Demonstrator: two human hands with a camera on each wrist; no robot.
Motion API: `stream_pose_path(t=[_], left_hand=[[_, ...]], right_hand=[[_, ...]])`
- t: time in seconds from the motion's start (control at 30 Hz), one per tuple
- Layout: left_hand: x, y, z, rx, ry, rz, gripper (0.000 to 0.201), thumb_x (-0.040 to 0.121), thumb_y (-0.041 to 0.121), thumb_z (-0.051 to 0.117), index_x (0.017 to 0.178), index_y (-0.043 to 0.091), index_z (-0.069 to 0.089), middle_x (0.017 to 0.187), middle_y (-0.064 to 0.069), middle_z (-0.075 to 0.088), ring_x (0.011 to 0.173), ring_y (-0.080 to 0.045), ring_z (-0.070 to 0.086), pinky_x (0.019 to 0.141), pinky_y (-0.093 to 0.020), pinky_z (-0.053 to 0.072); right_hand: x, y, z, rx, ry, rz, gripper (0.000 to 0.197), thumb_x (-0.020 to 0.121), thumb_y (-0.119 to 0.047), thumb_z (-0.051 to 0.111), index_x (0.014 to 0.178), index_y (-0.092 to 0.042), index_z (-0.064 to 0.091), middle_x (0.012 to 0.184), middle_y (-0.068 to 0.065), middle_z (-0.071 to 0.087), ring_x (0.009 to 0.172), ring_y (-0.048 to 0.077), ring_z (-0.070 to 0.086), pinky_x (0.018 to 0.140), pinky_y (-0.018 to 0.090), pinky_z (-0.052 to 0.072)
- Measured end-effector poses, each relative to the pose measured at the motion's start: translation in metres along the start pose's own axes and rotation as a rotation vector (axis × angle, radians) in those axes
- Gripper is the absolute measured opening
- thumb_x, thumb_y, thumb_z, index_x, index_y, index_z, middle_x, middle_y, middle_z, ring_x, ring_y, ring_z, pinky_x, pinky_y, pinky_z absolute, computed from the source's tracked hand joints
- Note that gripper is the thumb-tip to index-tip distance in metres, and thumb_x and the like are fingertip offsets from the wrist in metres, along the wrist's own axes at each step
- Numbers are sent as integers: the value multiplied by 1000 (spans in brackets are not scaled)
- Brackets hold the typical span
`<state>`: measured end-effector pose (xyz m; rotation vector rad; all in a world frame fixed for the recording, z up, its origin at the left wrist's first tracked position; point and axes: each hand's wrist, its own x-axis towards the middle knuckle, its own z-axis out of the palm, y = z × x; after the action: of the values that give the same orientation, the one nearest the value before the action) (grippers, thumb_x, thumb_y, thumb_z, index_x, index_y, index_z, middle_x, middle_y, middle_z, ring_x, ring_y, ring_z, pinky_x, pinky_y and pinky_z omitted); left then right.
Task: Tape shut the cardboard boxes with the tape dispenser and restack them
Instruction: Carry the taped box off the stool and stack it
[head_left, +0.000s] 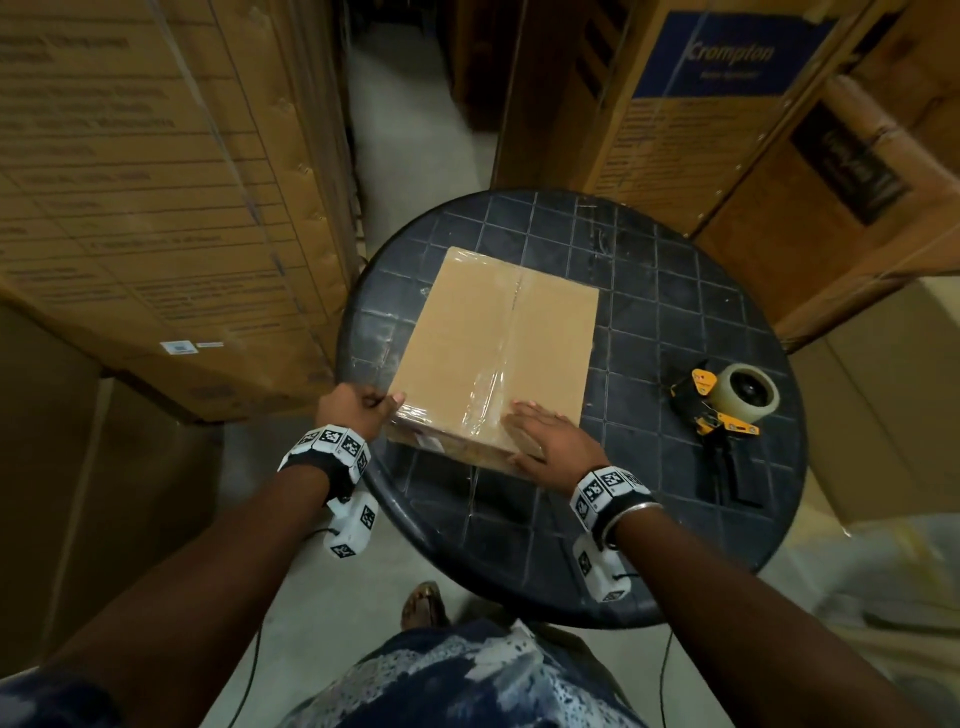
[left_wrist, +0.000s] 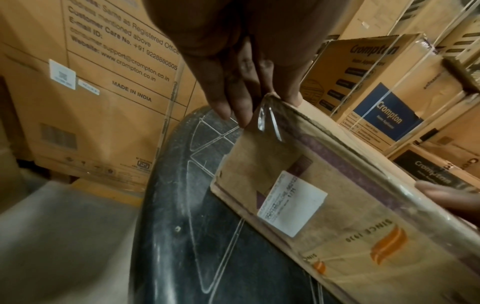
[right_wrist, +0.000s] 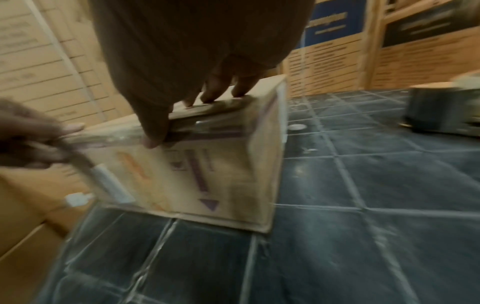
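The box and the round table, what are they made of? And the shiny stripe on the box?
The box looks like brown cardboard, dull and papery with worn edges. The shiny stripe seems to be clear plastic tape, since it is glossy and wrinkled. The table is probably dark moulded plastic with a grooved grid pattern, scuffed and dusty.

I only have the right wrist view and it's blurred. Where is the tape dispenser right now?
Observer: The tape dispenser lies on the round table, to the right of the box, in neither hand.
Operator: Is the top seam taped?
Observer: Yes, clear tape runs along the seam down to the near edge.
Operator: What is the left hand doing?
Observer: The left hand grips the box's near left corner; the right hand lies flat on its top.
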<state>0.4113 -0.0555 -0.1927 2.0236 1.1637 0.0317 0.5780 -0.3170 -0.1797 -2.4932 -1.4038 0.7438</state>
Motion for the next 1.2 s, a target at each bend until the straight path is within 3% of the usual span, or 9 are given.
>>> stream_pose_path(t=[0.07,0.17,0.33,0.4,0.53,0.73,0.83,1.0,1.2], left_hand=[[-1,0,0,-6,-3,4,42,82,57,70,96,18,78,94,-3,76,95,-25,68,84,-28,49],[-7,1,4,1,-10,13,43,82,59,69,94,18,78,93,-5,76,95,-27,68,85,-30,50],[-24,12,12,44,7,17,39,90,48,64,92,12,77,83,-11,72,89,-33,66,73,-26,42],[-26,15,12,40,-4,-17,31,93,34,62,89,7,76,76,-14,66,86,-35,65,70,-26,40],[-30,18,18,57,-62,-29,22,88,24,62,81,6,74,77,-17,67,86,-38,65,69,-28,44],[-47,21,38,-71,-62,-75,48,90,46,65,124,13,64,120,-12,69,117,-34,59,98,-36,45],[-52,29,44,-235,-112,-107,52,92,41,65,138,19,55,130,-11,63,124,-34,55,105,-36,40],[-56,37,46,-251,-129,-62,45,93,38,63,135,22,58,130,-9,64,120,-33,57,100,-34,42],[-74,64,40,-221,-81,56,42,94,38,62,132,19,61,122,-10,68,114,-34,61,85,-27,40]], right_hand=[[-15,16,-2,123,44,33,64,98,-33,69,156,-25,43,168,-8,29,155,10,23,125,29,13],[-34,36,-1,308,123,94,63,91,-18,79,149,-21,54,161,-7,41,147,4,31,127,34,23],[-39,41,6,487,220,166,56,87,3,73,138,-17,64,151,-12,47,147,11,39,124,26,24],[-36,39,7,516,296,223,40,92,-1,69,129,-14,71,151,-6,53,147,15,42,125,31,26],[-34,36,8,504,453,383,19,94,-11,74,112,-7,77,151,7,56,146,23,46,113,17,24],[-42,32,24,719,586,662,58,88,-32,83,136,-10,60,131,11,67,123,30,63,102,34,48],[-38,35,31,864,534,729,38,92,-34,78,122,-13,68,111,6,72,111,31,69,97,38,53],[-32,29,21,912,577,773,31,94,-28,76,119,-11,69,103,2,68,94,21,63,86,28,46],[-50,41,-16,861,656,720,28,89,-26,80,112,-11,75,96,4,71,93,25,67,81,28,45]])
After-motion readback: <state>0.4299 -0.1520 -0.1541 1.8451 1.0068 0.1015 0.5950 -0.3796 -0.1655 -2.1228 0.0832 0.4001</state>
